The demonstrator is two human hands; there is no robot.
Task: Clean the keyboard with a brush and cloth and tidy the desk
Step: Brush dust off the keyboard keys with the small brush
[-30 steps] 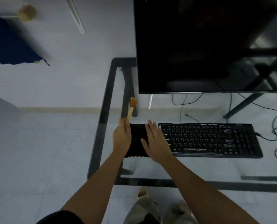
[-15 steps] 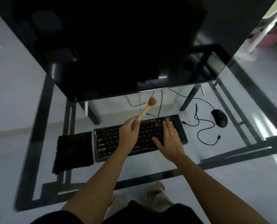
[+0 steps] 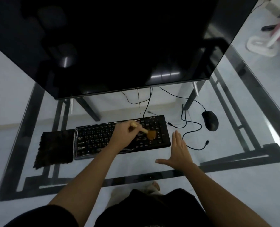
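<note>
A black keyboard [image 3: 93, 140] lies on the glass desk [image 3: 234, 145] below the monitor. My left hand [image 3: 126, 135] grips the wooden handle of a small brush [image 3: 151, 134], whose orange bristles press down on the keys at the keyboard's right side. My right hand [image 3: 179, 151] is flat, fingers straight and thumb spread, on the glass just right of the keyboard's front right corner. A dark cloth [image 3: 54, 148] lies flat against the keyboard's left end.
A large dark monitor [image 3: 111, 46] fills the top of the view, its legs behind the keyboard. A black mouse [image 3: 209, 118] sits to the right, with loose cables [image 3: 190, 128] curling between it and the keyboard. The desk's black frame runs along the edges.
My left hand has turned the brush from pointing upward to bristles down on the right keys. My right hand has come off the keyboard onto the glass beside it.
</note>
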